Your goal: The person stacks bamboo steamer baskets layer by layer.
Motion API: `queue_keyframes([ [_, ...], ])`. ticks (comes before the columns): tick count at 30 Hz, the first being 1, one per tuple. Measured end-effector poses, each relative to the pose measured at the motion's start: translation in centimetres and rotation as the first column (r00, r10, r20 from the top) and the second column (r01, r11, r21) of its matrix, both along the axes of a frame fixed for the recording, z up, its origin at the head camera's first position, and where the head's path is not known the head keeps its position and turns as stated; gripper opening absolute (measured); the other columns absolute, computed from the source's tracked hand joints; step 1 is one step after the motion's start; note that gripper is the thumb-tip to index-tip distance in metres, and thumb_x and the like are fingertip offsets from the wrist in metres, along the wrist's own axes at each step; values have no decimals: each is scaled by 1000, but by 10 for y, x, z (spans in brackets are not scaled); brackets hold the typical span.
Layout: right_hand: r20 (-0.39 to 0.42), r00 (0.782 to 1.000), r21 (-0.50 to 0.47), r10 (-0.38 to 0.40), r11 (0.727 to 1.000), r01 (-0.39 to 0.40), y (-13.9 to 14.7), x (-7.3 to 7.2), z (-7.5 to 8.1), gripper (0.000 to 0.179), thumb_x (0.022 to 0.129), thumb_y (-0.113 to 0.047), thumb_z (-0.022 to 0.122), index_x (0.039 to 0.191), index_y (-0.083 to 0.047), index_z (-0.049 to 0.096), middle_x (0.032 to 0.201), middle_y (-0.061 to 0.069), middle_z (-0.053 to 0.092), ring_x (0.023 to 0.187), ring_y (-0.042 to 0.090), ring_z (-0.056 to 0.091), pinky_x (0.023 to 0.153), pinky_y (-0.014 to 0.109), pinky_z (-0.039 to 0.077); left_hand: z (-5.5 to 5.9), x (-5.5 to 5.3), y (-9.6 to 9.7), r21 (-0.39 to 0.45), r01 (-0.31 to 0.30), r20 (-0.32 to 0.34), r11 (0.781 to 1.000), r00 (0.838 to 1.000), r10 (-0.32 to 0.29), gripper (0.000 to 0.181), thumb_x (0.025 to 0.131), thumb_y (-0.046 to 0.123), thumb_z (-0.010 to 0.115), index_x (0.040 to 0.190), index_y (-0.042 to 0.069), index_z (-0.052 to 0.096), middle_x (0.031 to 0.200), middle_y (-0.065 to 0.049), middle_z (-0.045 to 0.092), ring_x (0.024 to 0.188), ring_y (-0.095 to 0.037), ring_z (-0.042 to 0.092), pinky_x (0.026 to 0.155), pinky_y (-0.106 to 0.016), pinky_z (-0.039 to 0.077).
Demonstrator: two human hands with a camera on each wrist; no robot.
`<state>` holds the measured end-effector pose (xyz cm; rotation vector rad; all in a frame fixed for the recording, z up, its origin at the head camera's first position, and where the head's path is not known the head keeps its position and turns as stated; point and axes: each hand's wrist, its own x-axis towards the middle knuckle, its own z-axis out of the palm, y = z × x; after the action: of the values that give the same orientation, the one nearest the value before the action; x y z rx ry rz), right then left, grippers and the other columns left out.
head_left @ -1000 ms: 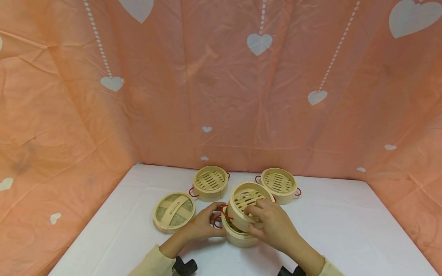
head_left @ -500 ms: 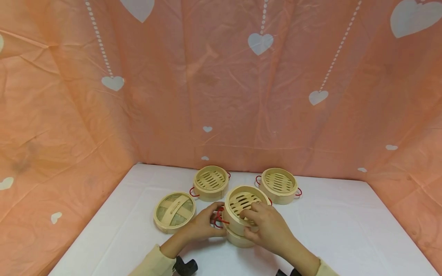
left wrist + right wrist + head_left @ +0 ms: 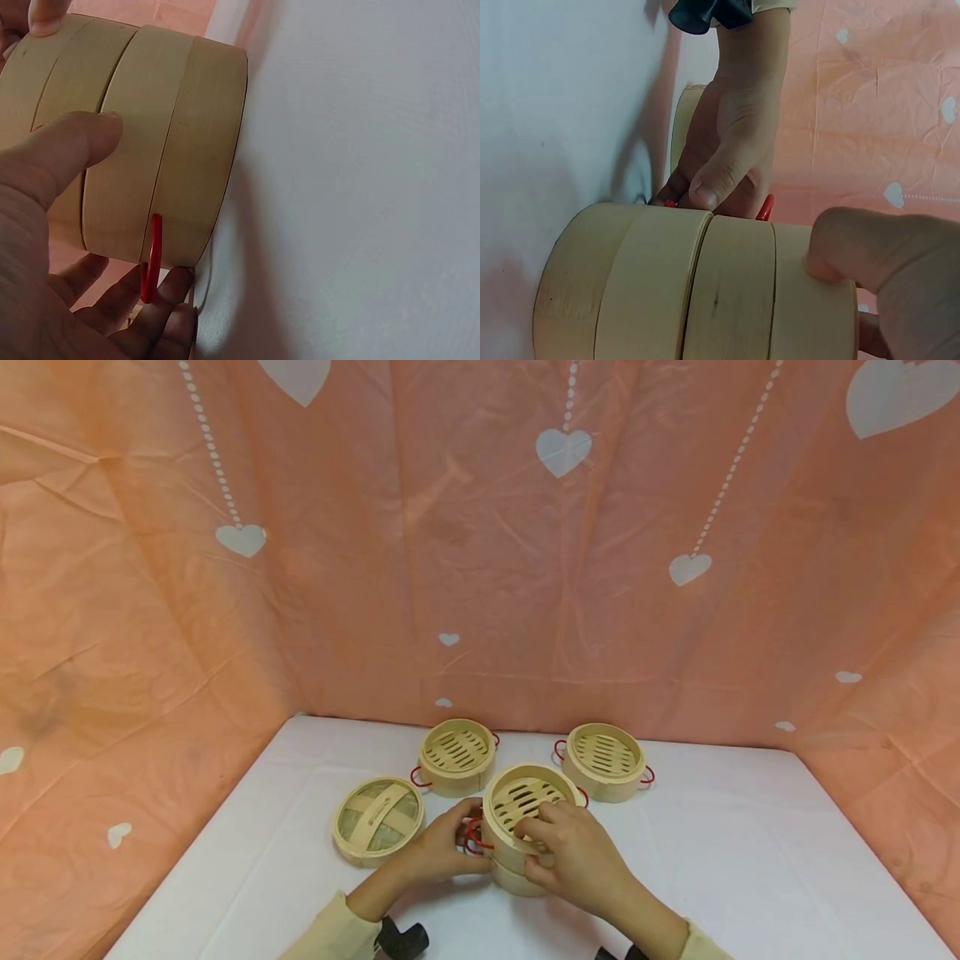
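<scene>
Two round bamboo steamer baskets stand stacked on the table. The upper basket [image 3: 504,842] sits level on the lower basket [image 3: 517,883], with only a thin seam between them in both wrist views. My left hand [image 3: 442,845] holds the lower basket from the left, its thumb on the side wall and its other fingers near a red cord handle [image 3: 152,259]. With the right hand [image 3: 576,857] I pinch the near-right rim of the upper basket; the thumb presses outside, fingers reach inside over the slatted base. Part of that base is hidden by the fingers.
A woven bamboo lid [image 3: 378,821] lies left of my left hand. Behind the stack stand two more slatted baskets, one at back left [image 3: 457,752] and one at back right [image 3: 606,760], with red handles. An orange curtain [image 3: 480,568] closes off the far side of the white table.
The upper basket has come down and slightly left with my right hand, from tilted above the lower basket to seated on it. My left hand has stayed in place.
</scene>
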<state>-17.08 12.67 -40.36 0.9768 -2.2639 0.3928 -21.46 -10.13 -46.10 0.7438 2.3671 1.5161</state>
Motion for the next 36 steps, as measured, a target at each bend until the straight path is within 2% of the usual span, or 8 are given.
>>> queue_keyframes([
  [11,28,1000,25,-6,1000,5,-2,0,3,27,57,-18,76,83,-22,66,71,-12,48,68,7,49,62,26,42,0,-1,-1,-37,-25,-17,999,1000,25,79,72,20,83,139,11,43,123,-7,60,102,-12,60,86,-24,49],
  [20,20,1000,39,-2,999,2,-6,2,2,28,59,-19,77,85,-19,68,73,-11,53,67,9,51,64,27,44,1,0,0,-29,-19,-5,999,1000,19,77,73,20,83,139,17,43,121,-6,63,100,-11,61,86,-29,50],
  [28,43,999,36,-12,999,10,-10,5,-1,30,62,-21,79,90,-19,69,76,-9,56,71,12,54,67,30,46,1,1,-1,-44,-21,-28,999,999,20,78,72,23,83,140,18,44,121,-6,62,98,-10,60,84,-29,50],
  [36,56,998,49,-27,998,24,-8,7,0,29,65,-23,79,92,-19,70,77,-9,57,73,12,56,69,30,47,0,0,-1,-108,-44,-48,993,998,39,86,72,34,83,144,18,39,124,-4,59,98,-10,58,84,-29,47],
])
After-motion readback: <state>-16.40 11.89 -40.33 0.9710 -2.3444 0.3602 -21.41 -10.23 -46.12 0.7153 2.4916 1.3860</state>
